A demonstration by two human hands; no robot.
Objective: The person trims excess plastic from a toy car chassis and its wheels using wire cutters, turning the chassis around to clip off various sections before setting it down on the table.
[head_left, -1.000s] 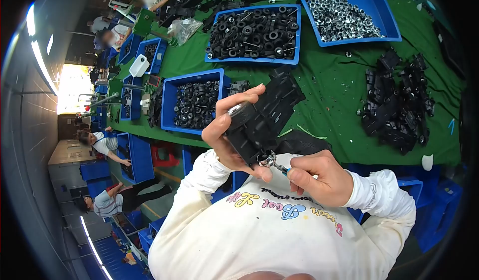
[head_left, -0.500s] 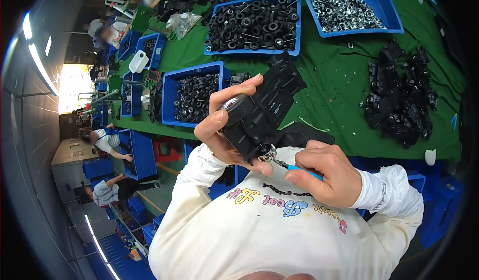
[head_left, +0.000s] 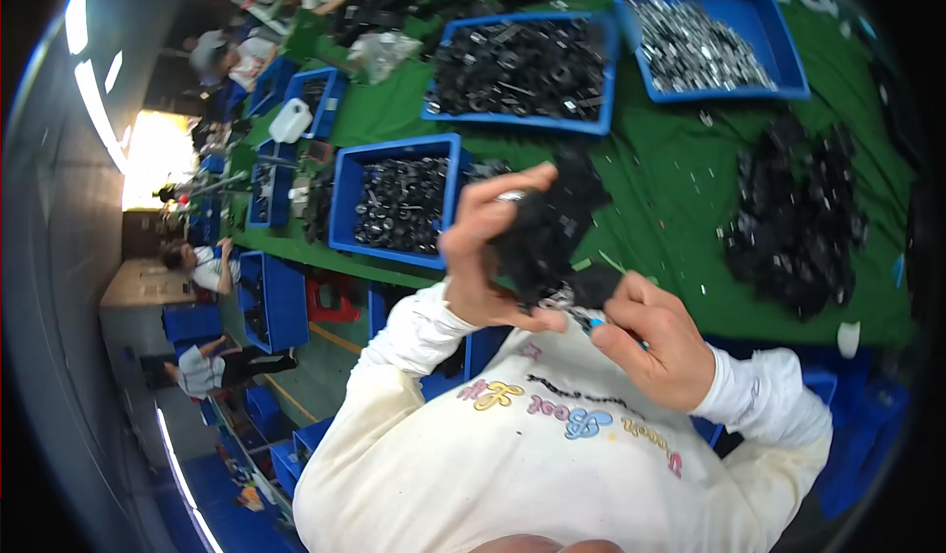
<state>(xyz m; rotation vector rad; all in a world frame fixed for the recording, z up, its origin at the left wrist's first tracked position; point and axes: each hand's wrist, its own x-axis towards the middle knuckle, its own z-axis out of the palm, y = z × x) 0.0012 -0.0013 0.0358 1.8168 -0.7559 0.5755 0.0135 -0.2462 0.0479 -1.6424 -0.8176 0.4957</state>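
Observation:
My left hand (head_left: 485, 252) is wrapped round a black plastic chassis (head_left: 552, 228), held tilted above the front edge of the green-covered table. Its wheel lies beneath my fingers, partly hidden. My right hand (head_left: 658, 341) is closed round a thin tool with a blue handle (head_left: 597, 324); most of the handle is hidden. The tool's metal end meets a shiny silvery part (head_left: 560, 298) at the lower end of the chassis, near my left thumb. Motion blurs this area, so the exact contact cannot be made out.
Blue trays hold black wheels (head_left: 478, 18), silvery parts (head_left: 796, 90) and small wheels with axles (head_left: 340, 193). A heap of black chassis (head_left: 793, 223) lies at the right of the green cloth (head_left: 660, 188). Several people work at the left and far side.
The whole view has shifted, and the picture is blurred now. The chassis and both hands appear slightly further right. Both hands keep their grips, and the tool stays at the silvery part.

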